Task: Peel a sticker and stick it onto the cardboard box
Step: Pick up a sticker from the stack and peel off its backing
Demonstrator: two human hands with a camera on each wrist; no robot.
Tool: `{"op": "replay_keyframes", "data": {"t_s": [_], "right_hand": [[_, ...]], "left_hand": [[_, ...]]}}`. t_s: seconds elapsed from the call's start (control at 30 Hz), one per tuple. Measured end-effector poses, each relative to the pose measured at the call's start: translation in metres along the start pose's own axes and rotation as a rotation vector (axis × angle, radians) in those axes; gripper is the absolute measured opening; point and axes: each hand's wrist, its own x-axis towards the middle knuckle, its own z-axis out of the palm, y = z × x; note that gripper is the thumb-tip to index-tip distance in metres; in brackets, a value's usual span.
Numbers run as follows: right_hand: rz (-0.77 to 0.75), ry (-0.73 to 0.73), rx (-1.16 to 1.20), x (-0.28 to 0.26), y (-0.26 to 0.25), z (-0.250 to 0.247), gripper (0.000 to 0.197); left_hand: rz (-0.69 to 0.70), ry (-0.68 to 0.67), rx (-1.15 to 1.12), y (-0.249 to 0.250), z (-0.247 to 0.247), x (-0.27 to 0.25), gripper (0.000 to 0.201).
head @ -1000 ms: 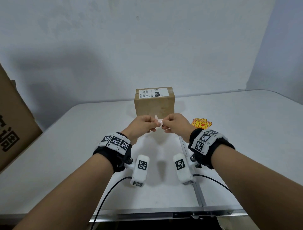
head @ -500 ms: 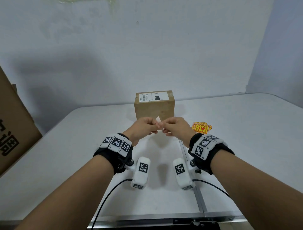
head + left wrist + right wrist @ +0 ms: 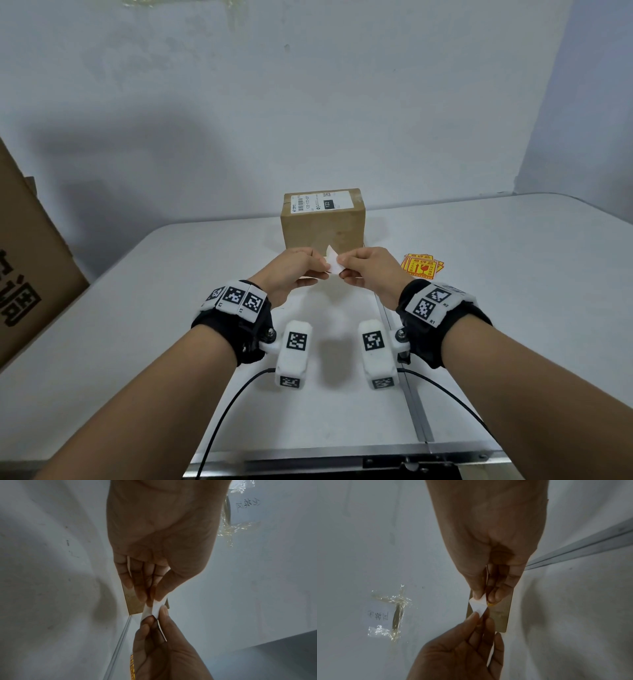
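Note:
A brown cardboard box (image 3: 322, 226) with a white shipping label on top stands at the middle of the white table (image 3: 513, 274). Just in front of it, held in the air, is a small sticker (image 3: 332, 262) whose white back faces me. My left hand (image 3: 322, 265) pinches its left part and my right hand (image 3: 342, 269) pinches its right part. In the left wrist view the left hand (image 3: 154, 597) and right hand (image 3: 155, 615) pull a white strip (image 3: 152, 607) taut between them. In the right wrist view a yellow sliver shows beside the white paper (image 3: 478, 605) at the right hand (image 3: 483, 597).
A small pile of yellow-and-red stickers (image 3: 423, 269) lies on the table right of my right hand. A large brown carton (image 3: 30, 274) leans at the table's left edge. A metal seam (image 3: 407, 387) runs along the table towards me. The wall stands close behind the box.
Both hands stay together in front of the box. The white flap between the fingertips shows larger now than one second ago.

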Motion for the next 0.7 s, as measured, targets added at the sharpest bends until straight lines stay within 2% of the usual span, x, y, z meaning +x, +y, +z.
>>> {"op": "replay_keyframes", "data": {"t_s": [0.17, 0.3, 0.33, 0.5, 0.7], "right_hand": [[0.033, 0.028, 0.091, 0.001, -0.001, 0.001, 0.008], [-0.008, 0.047, 0.015, 0.001, 0.001, 0.003, 0.022], [-0.019, 0.048, -0.011, 0.001, 0.001, 0.004, 0.023], [-0.031, 0.058, -0.053, -0.001, 0.001, 0.006, 0.015], [0.005, 0.049, -0.069, -0.004, 0.002, 0.003, 0.019]], "left_hand": [[-0.004, 0.009, 0.017, -0.002, -0.001, 0.001, 0.003], [0.026, 0.071, 0.060, -0.002, 0.002, 0.004, 0.035], [0.040, 0.094, 0.074, -0.001, 0.004, 0.004, 0.038], [0.071, 0.140, 0.083, 0.001, 0.011, 0.005, 0.012], [0.000, 0.083, 0.007, -0.004, 0.010, 0.004, 0.018]]}}
